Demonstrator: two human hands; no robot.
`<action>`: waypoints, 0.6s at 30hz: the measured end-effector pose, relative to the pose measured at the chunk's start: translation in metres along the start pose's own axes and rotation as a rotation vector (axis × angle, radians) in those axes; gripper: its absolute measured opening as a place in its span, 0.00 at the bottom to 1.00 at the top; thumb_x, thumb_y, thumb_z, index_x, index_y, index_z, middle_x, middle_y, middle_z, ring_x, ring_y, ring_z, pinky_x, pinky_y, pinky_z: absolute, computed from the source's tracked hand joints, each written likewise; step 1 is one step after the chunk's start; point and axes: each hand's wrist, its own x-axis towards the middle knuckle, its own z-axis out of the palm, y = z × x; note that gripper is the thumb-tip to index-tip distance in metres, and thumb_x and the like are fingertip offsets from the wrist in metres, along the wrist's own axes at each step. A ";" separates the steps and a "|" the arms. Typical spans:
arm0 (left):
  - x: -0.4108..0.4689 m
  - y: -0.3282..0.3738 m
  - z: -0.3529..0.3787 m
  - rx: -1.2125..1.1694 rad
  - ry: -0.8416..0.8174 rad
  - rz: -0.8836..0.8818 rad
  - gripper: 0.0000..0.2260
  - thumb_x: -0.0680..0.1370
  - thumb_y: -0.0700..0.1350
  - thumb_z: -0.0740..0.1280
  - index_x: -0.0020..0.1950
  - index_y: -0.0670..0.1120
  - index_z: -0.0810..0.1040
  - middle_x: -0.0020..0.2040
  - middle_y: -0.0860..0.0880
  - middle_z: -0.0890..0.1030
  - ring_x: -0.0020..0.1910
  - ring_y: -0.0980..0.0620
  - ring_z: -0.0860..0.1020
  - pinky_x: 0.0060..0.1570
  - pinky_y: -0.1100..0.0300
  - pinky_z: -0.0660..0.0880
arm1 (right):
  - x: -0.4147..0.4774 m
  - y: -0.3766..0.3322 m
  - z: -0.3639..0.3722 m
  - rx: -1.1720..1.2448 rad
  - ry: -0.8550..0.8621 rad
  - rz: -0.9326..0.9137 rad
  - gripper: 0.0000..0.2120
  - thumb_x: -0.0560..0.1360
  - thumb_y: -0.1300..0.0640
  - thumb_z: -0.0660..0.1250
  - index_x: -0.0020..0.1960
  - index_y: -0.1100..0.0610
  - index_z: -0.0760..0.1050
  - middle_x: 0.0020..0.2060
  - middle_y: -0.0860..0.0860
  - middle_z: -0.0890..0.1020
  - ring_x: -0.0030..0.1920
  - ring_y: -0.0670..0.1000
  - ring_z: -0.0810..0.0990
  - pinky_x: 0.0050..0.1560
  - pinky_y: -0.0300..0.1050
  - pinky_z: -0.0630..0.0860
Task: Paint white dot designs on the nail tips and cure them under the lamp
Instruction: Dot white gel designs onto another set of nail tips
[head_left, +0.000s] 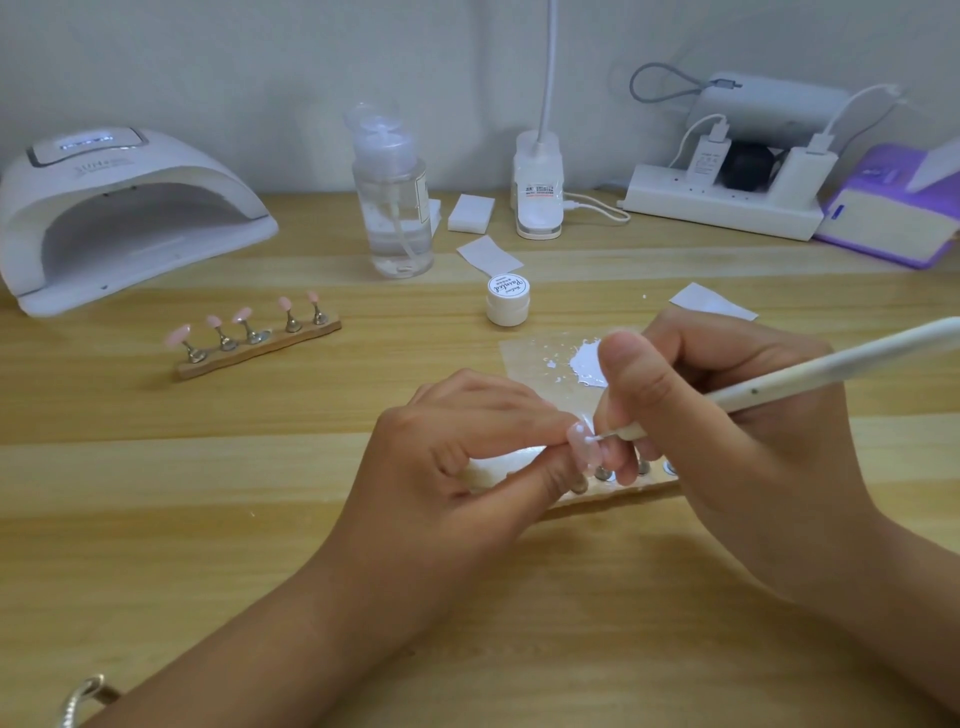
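- The left hand (457, 457) pinches one pink nail tip (581, 441) between thumb and finger, near the middle of the table (208, 519).
- The right hand (727, 431) grips one white dotting pen (831, 364) with curled fingers; its thin end touches that tip.
- Two wooden stands: the near stand (613, 496) lies under the hands, the far stand (257, 347) nearer the left edge carries five pink tips.
- One lamp (119, 208) sits at the back left corner.
- One paint jar (508, 300) stands behind the hands.

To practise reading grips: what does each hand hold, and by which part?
The left hand pinches the nail tip by its edges; the right hand grips the pen low, near its point.
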 end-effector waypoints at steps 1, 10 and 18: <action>0.000 0.000 0.000 0.001 0.000 0.001 0.05 0.76 0.49 0.70 0.46 0.54 0.86 0.43 0.58 0.85 0.49 0.52 0.82 0.53 0.46 0.75 | 0.000 0.000 0.000 -0.002 -0.002 0.001 0.18 0.78 0.56 0.65 0.31 0.62 0.72 0.24 0.49 0.78 0.22 0.46 0.76 0.27 0.33 0.70; 0.000 0.000 0.000 0.007 0.009 -0.001 0.05 0.76 0.49 0.70 0.45 0.52 0.87 0.42 0.58 0.85 0.49 0.52 0.82 0.52 0.46 0.76 | 0.001 0.002 -0.001 0.033 -0.007 0.028 0.18 0.78 0.55 0.66 0.31 0.61 0.72 0.24 0.48 0.78 0.22 0.47 0.76 0.27 0.34 0.71; 0.000 0.000 0.000 -0.002 0.007 -0.001 0.05 0.76 0.49 0.70 0.46 0.54 0.86 0.43 0.58 0.85 0.49 0.52 0.82 0.53 0.46 0.76 | 0.002 0.000 -0.001 0.004 -0.019 0.021 0.18 0.78 0.56 0.65 0.31 0.62 0.72 0.23 0.48 0.78 0.22 0.46 0.76 0.27 0.32 0.70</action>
